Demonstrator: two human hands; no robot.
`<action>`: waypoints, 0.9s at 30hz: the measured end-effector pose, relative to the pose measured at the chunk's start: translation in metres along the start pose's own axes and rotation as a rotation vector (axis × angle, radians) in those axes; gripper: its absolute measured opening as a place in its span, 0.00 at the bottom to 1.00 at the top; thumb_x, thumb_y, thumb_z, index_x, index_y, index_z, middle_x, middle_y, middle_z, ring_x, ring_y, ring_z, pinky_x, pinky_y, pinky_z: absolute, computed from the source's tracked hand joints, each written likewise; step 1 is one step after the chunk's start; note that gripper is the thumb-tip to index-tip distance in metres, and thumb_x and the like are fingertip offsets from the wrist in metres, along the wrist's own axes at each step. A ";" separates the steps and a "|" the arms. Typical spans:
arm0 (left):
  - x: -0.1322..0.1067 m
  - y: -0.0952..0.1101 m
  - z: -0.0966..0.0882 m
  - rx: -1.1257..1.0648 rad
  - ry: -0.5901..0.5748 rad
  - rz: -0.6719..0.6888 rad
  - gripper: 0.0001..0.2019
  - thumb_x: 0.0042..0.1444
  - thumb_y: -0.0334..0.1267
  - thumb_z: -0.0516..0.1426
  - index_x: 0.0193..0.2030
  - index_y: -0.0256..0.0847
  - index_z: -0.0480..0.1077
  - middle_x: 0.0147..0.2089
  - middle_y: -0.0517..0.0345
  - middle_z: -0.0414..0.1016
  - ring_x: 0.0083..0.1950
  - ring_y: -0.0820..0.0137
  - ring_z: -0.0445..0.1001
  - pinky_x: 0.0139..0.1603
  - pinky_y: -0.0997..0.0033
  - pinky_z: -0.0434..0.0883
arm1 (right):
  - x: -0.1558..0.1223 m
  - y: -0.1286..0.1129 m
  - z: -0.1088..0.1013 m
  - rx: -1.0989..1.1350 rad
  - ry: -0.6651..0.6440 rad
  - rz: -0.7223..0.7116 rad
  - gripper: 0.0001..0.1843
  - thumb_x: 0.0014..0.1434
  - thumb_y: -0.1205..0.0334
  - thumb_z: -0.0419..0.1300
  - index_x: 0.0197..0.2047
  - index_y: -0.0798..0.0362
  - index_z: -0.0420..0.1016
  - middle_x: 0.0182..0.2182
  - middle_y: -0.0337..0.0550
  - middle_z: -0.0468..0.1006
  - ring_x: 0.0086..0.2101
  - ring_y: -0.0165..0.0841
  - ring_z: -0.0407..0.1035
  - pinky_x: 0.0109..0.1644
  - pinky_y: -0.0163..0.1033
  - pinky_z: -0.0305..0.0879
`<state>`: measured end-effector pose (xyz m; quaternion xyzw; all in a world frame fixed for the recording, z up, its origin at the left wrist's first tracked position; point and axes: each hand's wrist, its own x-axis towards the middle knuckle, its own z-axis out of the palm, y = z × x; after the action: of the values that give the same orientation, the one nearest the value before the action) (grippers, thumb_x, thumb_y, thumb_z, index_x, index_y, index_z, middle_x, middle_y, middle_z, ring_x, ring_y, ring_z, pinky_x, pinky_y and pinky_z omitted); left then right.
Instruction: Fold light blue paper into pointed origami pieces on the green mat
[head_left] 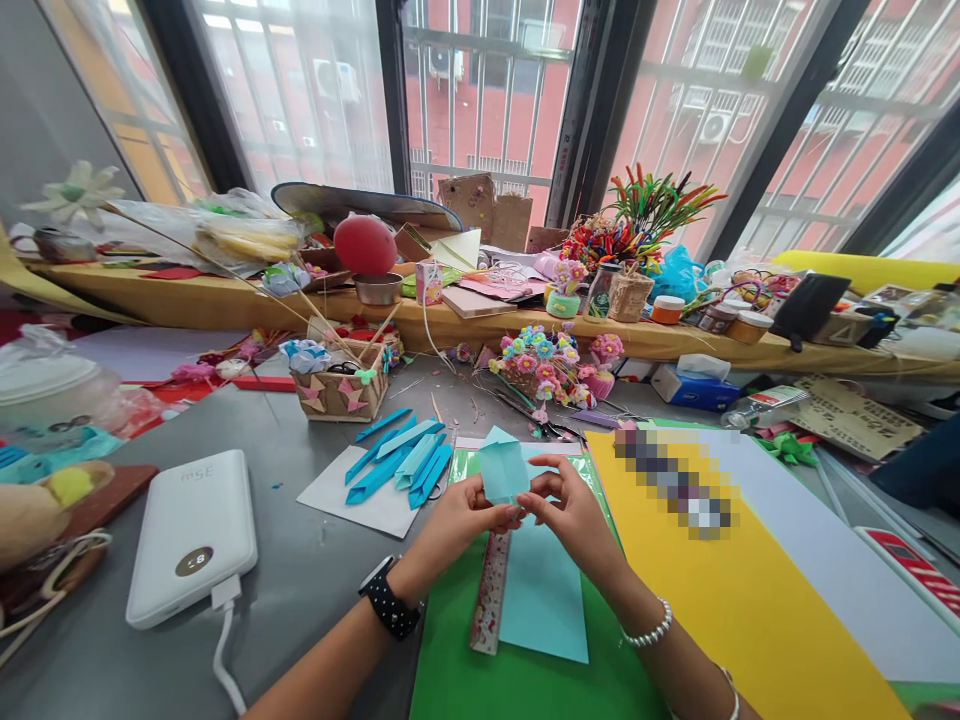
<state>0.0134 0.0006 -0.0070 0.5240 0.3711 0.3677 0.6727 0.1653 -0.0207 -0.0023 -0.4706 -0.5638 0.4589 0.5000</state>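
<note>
My left hand [463, 518] and my right hand [570, 510] meet above the table, and both pinch a small folded piece of light blue paper [504, 470] held upright between the fingertips. Below the hands lies a larger light blue sheet [541, 595] on a green sheet [517, 680]. A patterned ruler [491, 592] rests along the blue sheet's left edge. Several folded blue paper strips [401, 462] lie on a white sheet just left of my hands. A black watch is on my left wrist and a beaded bracelet on my right.
A white power bank [191, 535] with a cable lies at the left. A large yellow sheet [720, 600] covers the right. A small box of craft sticks [341, 390] and paper flower bouquets [544, 370] stand behind. The wooden sill is crowded with craft supplies.
</note>
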 end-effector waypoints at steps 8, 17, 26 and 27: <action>-0.001 0.001 -0.001 0.129 0.109 -0.055 0.14 0.36 0.43 0.63 0.27 0.34 0.72 0.26 0.56 0.75 0.29 0.68 0.72 0.31 0.74 0.66 | 0.003 0.000 0.001 -0.038 -0.025 0.059 0.11 0.47 0.56 0.58 0.23 0.56 0.72 0.21 0.38 0.71 0.24 0.28 0.64 0.27 0.33 0.61; -0.003 0.005 0.001 0.191 0.114 -0.089 0.13 0.36 0.44 0.62 0.21 0.34 0.73 0.22 0.55 0.75 0.26 0.68 0.72 0.29 0.73 0.67 | -0.001 -0.006 0.002 -0.126 0.027 0.020 0.11 0.47 0.55 0.58 0.23 0.55 0.72 0.22 0.39 0.71 0.24 0.29 0.62 0.26 0.34 0.60; -0.003 0.002 0.000 0.125 0.067 -0.100 0.15 0.38 0.44 0.61 0.26 0.31 0.74 0.25 0.50 0.77 0.29 0.65 0.75 0.32 0.70 0.70 | -0.001 -0.001 0.003 -0.152 0.047 0.015 0.12 0.48 0.55 0.58 0.24 0.56 0.71 0.23 0.40 0.71 0.24 0.29 0.62 0.27 0.33 0.59; -0.003 0.002 0.000 0.118 0.068 -0.097 0.15 0.38 0.44 0.61 0.26 0.31 0.74 0.25 0.50 0.77 0.28 0.65 0.75 0.32 0.70 0.71 | -0.001 0.000 0.003 -0.153 0.048 0.013 0.12 0.48 0.56 0.58 0.24 0.56 0.70 0.22 0.40 0.71 0.24 0.29 0.62 0.27 0.33 0.59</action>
<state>0.0121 -0.0016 -0.0052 0.5316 0.4396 0.3295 0.6447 0.1625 -0.0223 -0.0023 -0.5217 -0.5821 0.4063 0.4731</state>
